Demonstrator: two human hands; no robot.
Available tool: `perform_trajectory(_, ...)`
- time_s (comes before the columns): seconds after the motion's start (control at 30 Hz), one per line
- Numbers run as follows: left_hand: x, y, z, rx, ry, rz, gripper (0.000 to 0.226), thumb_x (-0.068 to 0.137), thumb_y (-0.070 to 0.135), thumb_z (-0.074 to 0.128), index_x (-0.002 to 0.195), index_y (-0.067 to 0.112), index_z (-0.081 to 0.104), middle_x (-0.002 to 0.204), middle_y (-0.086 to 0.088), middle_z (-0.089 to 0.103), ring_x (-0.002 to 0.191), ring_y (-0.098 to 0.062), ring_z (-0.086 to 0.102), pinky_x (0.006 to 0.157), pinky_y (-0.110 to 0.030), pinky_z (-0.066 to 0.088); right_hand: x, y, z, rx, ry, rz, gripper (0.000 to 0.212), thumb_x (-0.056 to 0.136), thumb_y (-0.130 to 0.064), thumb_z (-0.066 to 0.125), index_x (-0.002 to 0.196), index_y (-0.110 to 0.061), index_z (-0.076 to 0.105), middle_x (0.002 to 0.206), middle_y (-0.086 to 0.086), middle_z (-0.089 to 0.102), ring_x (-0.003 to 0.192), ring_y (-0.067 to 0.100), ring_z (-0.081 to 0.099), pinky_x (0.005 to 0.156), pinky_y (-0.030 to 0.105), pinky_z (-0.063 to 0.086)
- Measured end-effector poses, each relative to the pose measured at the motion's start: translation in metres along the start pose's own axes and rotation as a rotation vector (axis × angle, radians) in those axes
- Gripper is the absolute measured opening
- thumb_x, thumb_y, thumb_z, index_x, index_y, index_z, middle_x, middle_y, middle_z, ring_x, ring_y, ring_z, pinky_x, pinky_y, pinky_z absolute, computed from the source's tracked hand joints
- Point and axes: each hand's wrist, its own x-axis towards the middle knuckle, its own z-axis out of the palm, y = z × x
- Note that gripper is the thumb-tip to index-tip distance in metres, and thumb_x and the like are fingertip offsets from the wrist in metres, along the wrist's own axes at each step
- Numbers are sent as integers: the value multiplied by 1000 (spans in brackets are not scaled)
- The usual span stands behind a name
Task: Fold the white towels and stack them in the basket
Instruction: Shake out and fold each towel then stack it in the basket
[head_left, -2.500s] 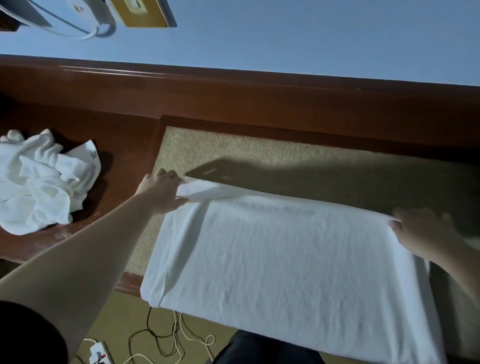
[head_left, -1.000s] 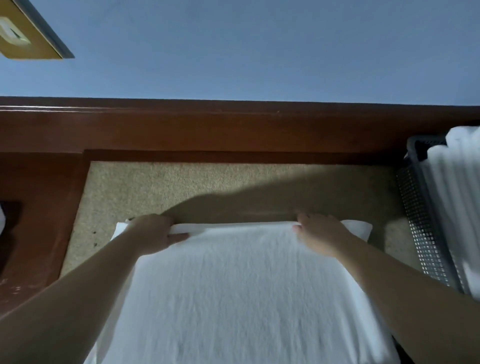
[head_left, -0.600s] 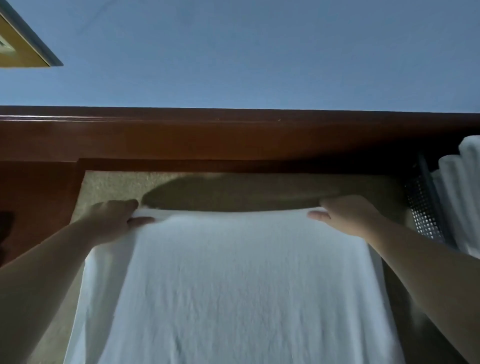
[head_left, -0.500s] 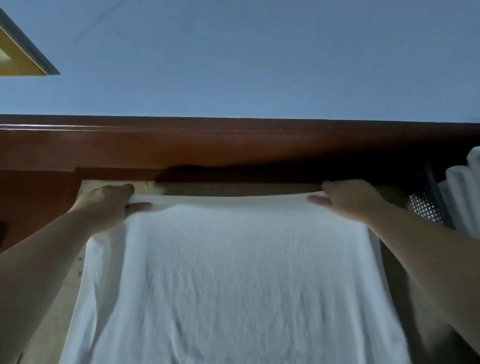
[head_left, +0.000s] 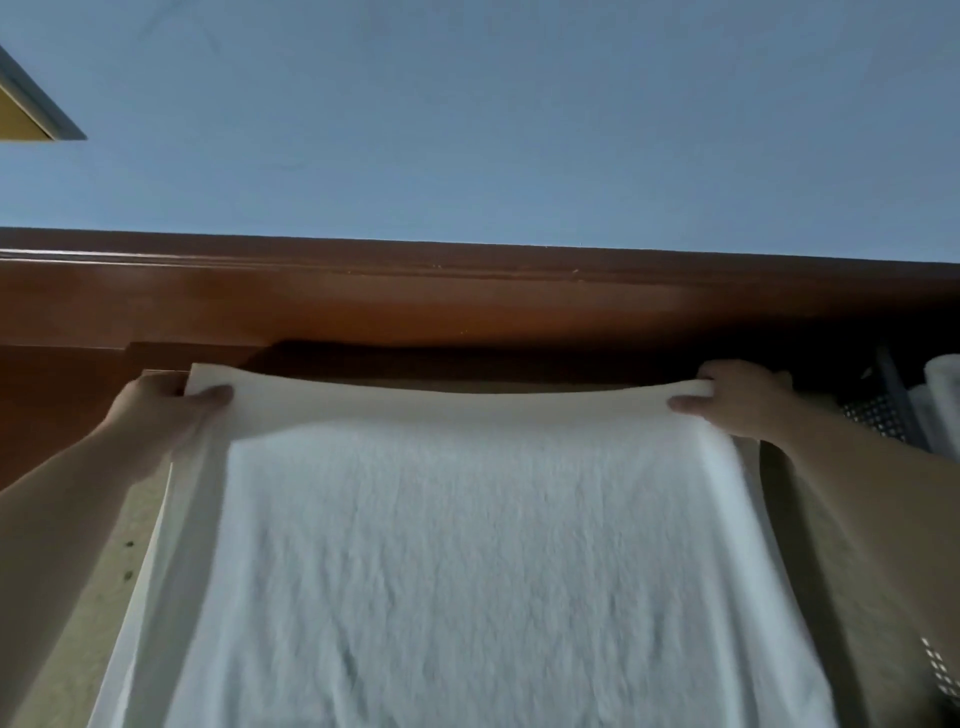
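Blue wall and a dark wooden rail fill the background above a tan-topped desk (head_left: 78, 613). From the head view, the white towel (head_left: 467, 571) lies spread across the desk, its far edge lifted clear. The left hand (head_left: 161, 410) and right hand (head_left: 737, 397) each pinch a far corner, thumb over cloth, a grip that keeps the edge taut and square, presumably for a fold. The mesh basket (head_left: 878, 415) waits at right with folded towels (head_left: 943, 400) inside.
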Motion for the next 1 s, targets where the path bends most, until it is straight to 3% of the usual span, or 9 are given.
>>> perform_trajectory(0.13, -5, 12, 13, -56, 124, -9, 33, 85, 41, 82, 107, 17, 73, 97, -8, 73, 76, -27, 69, 77, -43, 59, 2, 7, 14, 52, 176, 159, 80, 75, -89, 62, 122, -25, 66, 125, 7, 64, 126, 37, 50, 98, 52, 41)
perform_trajectory(0.23, -3, 12, 19, -122, 205, -61, 36, 74, 52, 80, 92, 23, 68, 92, 0, 73, 82, -30, 73, 83, -52, 63, 7, 14, 22, 169, 203, 218, 98, 69, -94, 58, 128, -17, 66, 125, 17, 64, 125, 43, 50, 95, 48, 48)
perform_trajectory(0.37, -1, 22, 22, -265, 256, -55, 28, 84, 41, 82, 103, 24, 70, 107, -1, 72, 93, -25, 69, 90, -40, 58, 19, 9, 13, 426, 276, 299, 92, 61, -98, 61, 104, -17, 63, 109, 14, 67, 112, 43, 61, 91, 52, 56)
perform_trajectory(0.47, -1, 23, 27, -220, 247, -48, 44, 82, 45, 83, 118, 23, 71, 112, -3, 72, 95, -28, 70, 91, -42, 59, 22, 5, 19, 639, 298, 391, 94, 67, -77, 80, 130, -9, 59, 126, 16, 67, 114, 42, 64, 95, 53, 57)
perform_trajectory(0.57, -8, 9, 28, -78, 158, -67, 54, 84, 52, 81, 121, 16, 69, 107, -9, 69, 96, -34, 69, 87, -47, 59, 7, 7, 37, 858, 345, 502, 91, 72, -56, 88, 138, -8, 47, 130, 17, 63, 114, 42, 64, 94, 53, 57)
perform_trajectory(0.7, -37, -10, 16, -75, 29, -115, 59, 89, 46, 78, 128, 3, 67, 108, -15, 68, 98, -37, 66, 85, -45, 53, -20, 17, 51, 1021, 303, 534, 59, 80, -56, 74, 116, -9, 68, 114, 17, 70, 102, 40, 66, 95, 53, 56)
perform_trajectory(0.83, -80, -39, 7, -73, -31, -182, 57, 94, 31, 77, 136, -3, 60, 113, -19, 64, 94, -33, 59, 82, -40, 47, -51, 19, 53, 1073, 179, 585, 40, 86, -45, 71, 106, -10, 71, 107, 13, 70, 95, 34, 66, 82, 43, 55)
perform_trajectory(0.93, -116, -63, 3, -77, -48, -248, 51, 96, 29, 74, 135, 0, 58, 118, -25, 61, 88, -27, 56, 65, -32, 43, -77, 17, 55, 1038, 149, 595, 44, 79, -38, 63, 107, -6, 74, 103, 14, 73, 87, 33, 67, 65, 33, 49)
perform_trajectory(1.0, -140, -80, 2, -45, -75, -256, 33, 95, 20, 75, 118, 2, 62, 102, -21, 65, 75, -27, 58, 56, -30, 47, -90, 16, 59, 923, 173, 640, 60, 79, -38, 59, 123, 1, 69, 120, 21, 71, 102, 38, 68, 76, 37, 54)
